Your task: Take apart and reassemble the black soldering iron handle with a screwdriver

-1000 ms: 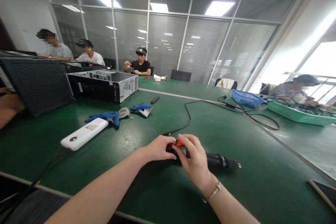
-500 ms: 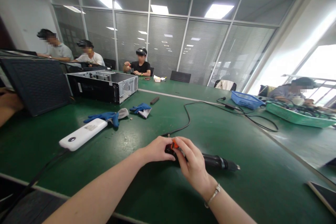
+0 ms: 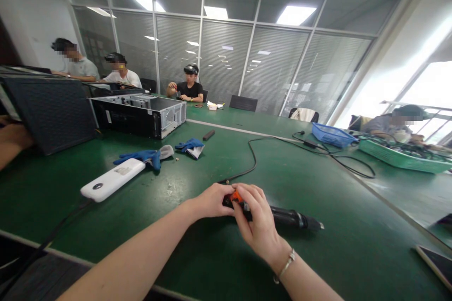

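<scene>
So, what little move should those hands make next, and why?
Probably a gentle adjustment of the orange piece with the right hand, while the left hand braces the black tool. The right hand pinches that piece, and the left hand holds the same end of the tool, so it seems well placed to steady it.
</scene>
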A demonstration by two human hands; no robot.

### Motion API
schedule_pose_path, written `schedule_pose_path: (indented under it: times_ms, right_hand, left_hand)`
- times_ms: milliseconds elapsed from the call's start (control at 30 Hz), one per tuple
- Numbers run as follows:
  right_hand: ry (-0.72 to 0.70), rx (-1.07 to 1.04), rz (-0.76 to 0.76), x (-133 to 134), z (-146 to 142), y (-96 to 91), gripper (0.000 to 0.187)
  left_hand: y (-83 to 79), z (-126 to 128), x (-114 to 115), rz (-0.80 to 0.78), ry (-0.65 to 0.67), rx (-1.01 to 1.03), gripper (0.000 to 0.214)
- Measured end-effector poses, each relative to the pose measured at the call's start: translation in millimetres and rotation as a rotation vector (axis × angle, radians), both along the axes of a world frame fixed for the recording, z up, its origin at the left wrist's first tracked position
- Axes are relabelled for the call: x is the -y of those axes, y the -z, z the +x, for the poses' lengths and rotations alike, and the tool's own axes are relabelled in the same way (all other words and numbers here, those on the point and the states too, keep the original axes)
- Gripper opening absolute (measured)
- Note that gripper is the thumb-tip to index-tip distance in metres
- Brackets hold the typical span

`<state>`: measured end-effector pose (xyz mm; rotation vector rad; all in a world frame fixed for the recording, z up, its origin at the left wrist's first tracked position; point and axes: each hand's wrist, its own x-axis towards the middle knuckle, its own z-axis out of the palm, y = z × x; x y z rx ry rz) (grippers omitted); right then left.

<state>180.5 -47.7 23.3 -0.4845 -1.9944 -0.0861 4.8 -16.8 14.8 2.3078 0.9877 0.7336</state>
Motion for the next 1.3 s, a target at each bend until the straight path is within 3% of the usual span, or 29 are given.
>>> schedule_pose_path:
  times_ms: [100, 300, 467, 667, 833, 1033, 1200, 1300]
  right_hand:
    - [0.072, -0.029, 0.011, -1.1, 0.7, 1.6, 0.047]
    - [-0.005, -0.012, -0.003, 0.9, 1.1, 0.9, 0.055]
    - [0.074, -0.029, 0.002, -0.3, 2.1, 0.8, 0.05]
    - [-0.041, 0.019, -0.005, 2.0, 2.0, -2.3, 0.058]
    - [0.053, -0.012, -0.012, 0.9, 1.8, 0.3, 0.05]
    - [-0.063, 0.047, -0.031, 3.2, 1.6, -1.9, 0.055]
    - [0.023, -0.003, -0.015, 2.4, 1.0, -0.3, 0.053]
    - [-0.008, 0.009, -0.014, 0.9, 1.8, 1.7, 0.059]
  left_hand:
    - [-0.6, -0.3, 0.1, -0.012, -0.014, -0.026, 0.026]
    - [-1.3, -0.7, 0.3, 0.003, 0.004, -0.01, 0.03]
    - [1.0, -1.5, -1.0, -0.003, -0.004, -0.011, 0.025]
    - [-2.0, -0.7, 1.1, 0.002, 0.008, 0.015, 0.031]
    - [-1.9, -0.8, 0.4, -0.003, -0.008, -0.022, 0.024]
    - [-0.9, -1.2, 0.3, 0.006, -0.006, -0.013, 0.027]
    - [-2.1, -0.8, 1.7, -0.001, -0.002, -0.008, 0.03]
    - [-1.8, -1.1, 0.9, -0.015, -0.003, -0.013, 0.031]
